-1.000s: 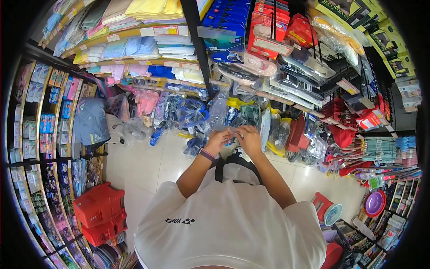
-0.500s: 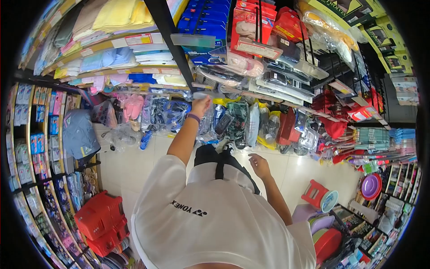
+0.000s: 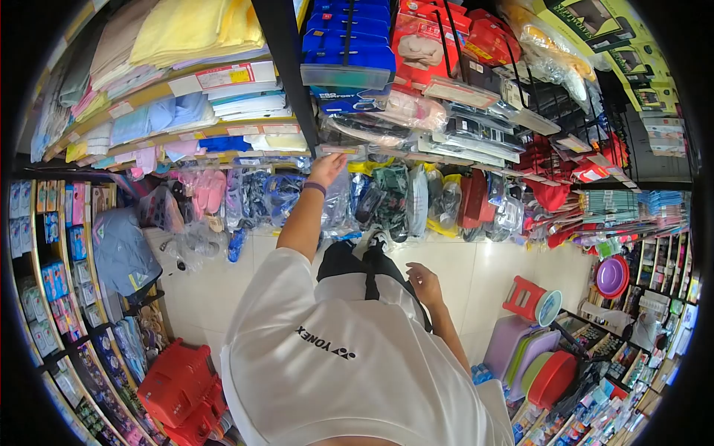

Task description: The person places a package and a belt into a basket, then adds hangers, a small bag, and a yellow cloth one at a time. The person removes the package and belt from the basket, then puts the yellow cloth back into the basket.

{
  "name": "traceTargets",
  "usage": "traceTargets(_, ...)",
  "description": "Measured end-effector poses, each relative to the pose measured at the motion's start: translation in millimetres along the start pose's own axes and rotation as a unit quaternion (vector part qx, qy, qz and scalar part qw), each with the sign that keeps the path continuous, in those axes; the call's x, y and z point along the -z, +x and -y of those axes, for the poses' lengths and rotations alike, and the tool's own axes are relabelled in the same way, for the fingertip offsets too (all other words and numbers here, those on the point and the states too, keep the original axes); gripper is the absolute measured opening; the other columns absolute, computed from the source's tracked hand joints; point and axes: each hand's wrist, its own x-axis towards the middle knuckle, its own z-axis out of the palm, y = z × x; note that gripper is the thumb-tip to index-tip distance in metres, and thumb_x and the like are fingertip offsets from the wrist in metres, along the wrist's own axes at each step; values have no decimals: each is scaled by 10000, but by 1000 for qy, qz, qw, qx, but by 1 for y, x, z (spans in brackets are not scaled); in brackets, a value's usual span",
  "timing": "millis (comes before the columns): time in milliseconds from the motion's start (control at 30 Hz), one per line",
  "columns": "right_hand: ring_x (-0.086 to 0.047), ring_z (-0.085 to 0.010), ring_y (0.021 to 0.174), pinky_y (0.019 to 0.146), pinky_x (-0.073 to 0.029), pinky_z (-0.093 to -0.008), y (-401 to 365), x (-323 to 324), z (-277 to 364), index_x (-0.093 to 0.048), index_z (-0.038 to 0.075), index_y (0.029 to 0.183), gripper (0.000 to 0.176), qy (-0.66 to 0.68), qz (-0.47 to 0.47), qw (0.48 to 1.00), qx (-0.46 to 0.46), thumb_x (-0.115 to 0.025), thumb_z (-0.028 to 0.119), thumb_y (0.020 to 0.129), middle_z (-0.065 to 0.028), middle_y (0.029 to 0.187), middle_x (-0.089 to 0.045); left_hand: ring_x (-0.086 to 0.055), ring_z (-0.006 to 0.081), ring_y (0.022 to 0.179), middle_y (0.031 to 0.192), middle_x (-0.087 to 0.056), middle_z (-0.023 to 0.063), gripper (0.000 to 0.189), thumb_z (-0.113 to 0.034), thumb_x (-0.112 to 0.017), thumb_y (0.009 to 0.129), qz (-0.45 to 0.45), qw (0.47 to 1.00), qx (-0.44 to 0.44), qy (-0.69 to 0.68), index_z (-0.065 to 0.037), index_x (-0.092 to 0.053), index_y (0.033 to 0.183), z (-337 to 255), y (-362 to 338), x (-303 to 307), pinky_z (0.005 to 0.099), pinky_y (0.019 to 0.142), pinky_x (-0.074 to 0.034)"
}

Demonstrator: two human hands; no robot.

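Observation:
My left hand (image 3: pixel 326 169), with a purple band on the wrist, reaches forward to a lower shelf edge beside a black upright post (image 3: pixel 286 67). Its fingertips are at a price-label strip (image 3: pixel 341 149); what they hold, if anything, is too small to tell. Just beyond it hang blue boxes (image 3: pixel 348 44) and plastic-wrapped packs (image 3: pixel 364 128). Bagged slippers (image 3: pixel 285 197) lie below and around it. My right hand (image 3: pixel 424 285) hangs low near my waist over the floor, with its fingers loosely curled and apart and nothing in them.
Folded towels (image 3: pixel 197 33) fill the upper left shelves. Red baskets (image 3: pixel 178 383) stand at the lower left, near a grey-blue covered item (image 3: pixel 125 251). A red stool (image 3: pixel 523 296), purple basin (image 3: pixel 612 276) and red tub (image 3: pixel 553 379) are at the right.
The view has shifted slightly, and the shelves and towels look larger. My left hand remains at the shelf edge by the post. My right hand stays low, slightly lower in the view.

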Motion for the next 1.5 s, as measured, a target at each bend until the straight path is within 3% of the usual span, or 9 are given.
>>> traceTargets(167,-646,-230,794,687,-515,-311,4,-6,17,-570,22,1073,254,-10,6,1000,-10,-521,12,824,-137,859,-651,-560,212,976,1013,-594,93,134,-14,-593,830,87,988,-2,-127,-50,-557,955,12,6,10,363,844,-462)
traceTargets(533,-645,-227,805,703,-510,-307,11,-13,62,-565,17,1079,255,19,0,1000,-17,-527,4,828,-144,877,-649,-552,182,958,1011,-590,59,138,-19,-586,837,102,987,-41,-115,-86,-547,952,16,10,5,360,846,-442)
traceTargets(733,-639,-242,765,683,-515,-319,5,-21,67,-591,22,1033,202,23,-30,999,-1,-563,78,841,-146,889,-641,-551,130,892,971,-618,15,137,-73,-621,830,81,990,-78,-90,-114,-567,950,15,4,-6,327,782,-441)
traceTargets(933,-628,-216,822,744,-499,-306,11,-21,96,-542,18,1116,270,-1,28,1000,4,-557,66,851,-138,945,-629,-541,85,813,967,-627,-25,130,-122,-643,830,16,992,-122,11,-142,-595,949,11,7,-12,261,604,-414)
traceTargets(1000,-597,-180,903,805,-473,-298,25,-28,104,-480,30,1202,330,283,58,957,-29,-531,71,879,-113,1037,-598,-557,93,770,885,-616,-18,125,-136,-678,804,5,992,-130,-1,-131,-593,895,11,5,-16,259,578,-409)
traceTargets(1100,-530,-160,1027,886,-413,-293,50,-26,130,-405,60,1286,400,367,108,922,-64,-509,99,902,-82,1162,-533,-566,100,751,818,-609,-8,126,-126,-698,787,6,992,-129,-17,-116,-592,855,14,1,-10,262,587,-412)
traceTargets(1200,-522,-148,1029,892,-410,-281,65,-37,133,-432,54,1261,368,361,118,925,-10,-508,101,904,-84,1140,-538,-551,98,794,876,-611,-8,138,-78,-666,796,68,990,-123,-27,-123,-595,906,17,7,4,287,646,-428)
traceTargets(1300,-538,-143,991,877,-423,-278,69,-45,133,-447,52,1244,346,265,125,956,6,-503,96,906,-79,1108,-550,-560,105,815,885,-611,-11,164,-85,-665,800,28,995,-94,-30,-122,-587,939,14,14,3,301,661,-433)
traceTargets(1500,-592,-162,882,796,-463,-281,51,-55,130,-495,68,1203,330,238,104,966,-2,-515,85,874,-92,1012,-616,-574,109,849,942,-620,-7,170,-125,-666,812,36,991,-127,-29,-119,-584,961,16,5,-6,278,657,-435)
